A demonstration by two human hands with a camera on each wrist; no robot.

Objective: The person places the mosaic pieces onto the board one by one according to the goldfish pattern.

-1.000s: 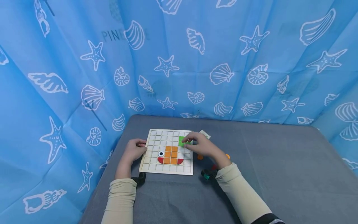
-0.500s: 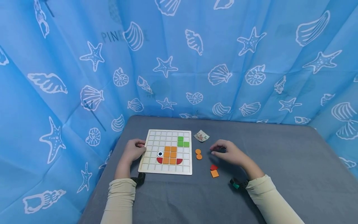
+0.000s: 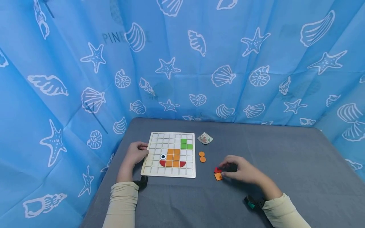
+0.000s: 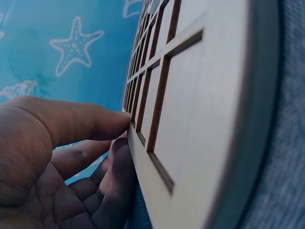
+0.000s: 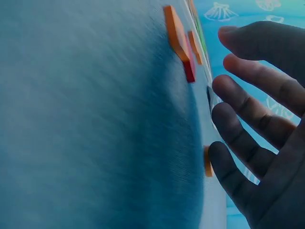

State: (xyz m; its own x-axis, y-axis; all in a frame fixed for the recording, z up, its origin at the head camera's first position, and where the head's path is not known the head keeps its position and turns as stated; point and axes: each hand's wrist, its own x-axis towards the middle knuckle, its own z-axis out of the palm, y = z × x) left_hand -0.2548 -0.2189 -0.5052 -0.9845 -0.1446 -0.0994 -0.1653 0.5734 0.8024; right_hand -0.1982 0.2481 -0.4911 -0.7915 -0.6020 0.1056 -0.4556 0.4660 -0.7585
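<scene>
A pale wooden grid board (image 3: 174,173) lies on the table. Set in its cells are orange squares (image 3: 169,157), red rounded pieces (image 3: 182,164), green squares (image 3: 183,144) and a white eye disc (image 3: 163,156). My left hand (image 3: 137,152) holds the board's left edge, thumb (image 4: 109,125) against the frame and the other fingers curled beside it. To the right of the board, my right hand (image 3: 242,170) is over a loose red piece (image 3: 216,170) and an orange square tile (image 3: 218,176). In the right wrist view its fingers are spread, with nothing between them.
Two orange discs (image 3: 202,156) lie just right of the board. A small picture card (image 3: 205,138) sits near its top right corner. A grey cloth (image 3: 279,164) covers the table, and a blue shell-patterned curtain (image 3: 182,72) hangs behind and at the left.
My right hand has moved off the board's green squares, swung right, then come down towards the loose red and orange pieces. The left hand has stayed at the board's edge.
</scene>
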